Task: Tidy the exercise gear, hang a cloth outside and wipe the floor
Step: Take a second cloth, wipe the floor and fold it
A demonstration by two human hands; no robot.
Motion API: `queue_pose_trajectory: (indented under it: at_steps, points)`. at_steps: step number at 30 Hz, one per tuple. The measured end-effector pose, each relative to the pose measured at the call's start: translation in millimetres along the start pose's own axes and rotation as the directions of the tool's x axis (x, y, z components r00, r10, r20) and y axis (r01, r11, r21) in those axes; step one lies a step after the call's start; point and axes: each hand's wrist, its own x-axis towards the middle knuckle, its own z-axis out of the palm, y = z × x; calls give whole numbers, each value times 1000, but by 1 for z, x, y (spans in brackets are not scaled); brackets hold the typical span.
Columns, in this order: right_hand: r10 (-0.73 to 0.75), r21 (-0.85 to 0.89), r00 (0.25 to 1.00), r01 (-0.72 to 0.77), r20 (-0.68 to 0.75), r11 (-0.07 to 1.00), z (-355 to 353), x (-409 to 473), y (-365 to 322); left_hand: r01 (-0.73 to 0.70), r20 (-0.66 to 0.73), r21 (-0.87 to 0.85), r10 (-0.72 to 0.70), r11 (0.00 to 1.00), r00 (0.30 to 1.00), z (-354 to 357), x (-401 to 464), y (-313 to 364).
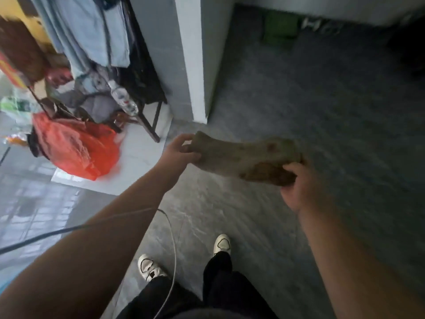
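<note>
Both hands pinch the stained brown cloth [243, 157] mid-air over the grey floor [322, 111], left hand [178, 153], right hand [296, 183]; loose fingertip grips risk dropping it, and the trailing cable [171, 238] near the shoes [149, 268] could trip.

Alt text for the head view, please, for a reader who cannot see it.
Both hands hold a stained tan cloth above the grey floor, left hand pinching one end, right hand gripping the other. An orange bag lies left; white shoes show below.

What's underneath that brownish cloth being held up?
Under the cloth, held by the left hand and right hand, lies grey floor; the patch directly beneath is hidden.
</note>
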Motion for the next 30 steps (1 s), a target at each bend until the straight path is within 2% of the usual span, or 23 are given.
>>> queue_pose_trajectory:
  at_steps: [3,6,10,15,19,21,23,25,27,30]
  points:
    - [-50,118,998,46,32,992,-27,-23,-76,-23,189,-83,38,996,981,66,-7,66]
    - [-136,135,991,134,5,982,-58,-35,-126,-37,339,-99,68,994,938,116,-3,107]
    - [-115,101,985,128,-133,987,-87,-24,-163,-152,357,-4,143,988,923,166,16,138]
    - [18,250,971,44,-238,967,-94,18,-189,-234,445,170,137,957,885,199,75,169]
    - [94,269,952,-13,-291,963,-81,77,-214,-344,443,276,199,897,874,217,143,197]
    - [24,189,931,48,-363,981,-65,110,-230,-384,484,300,207,874,850,228,176,214]
    - [-127,0,898,141,-420,990,-49,142,-244,-433,563,348,184,831,805,246,202,230]
    - [-293,-198,861,228,-417,953,-33,168,-260,-467,634,347,163,813,756,272,221,244]
    - [-381,-338,842,256,-382,906,-21,187,-273,-408,676,286,119,867,728,304,232,254]
    - [-432,-382,826,291,-363,877,-22,209,-287,-300,705,239,47,924,707,354,246,264]
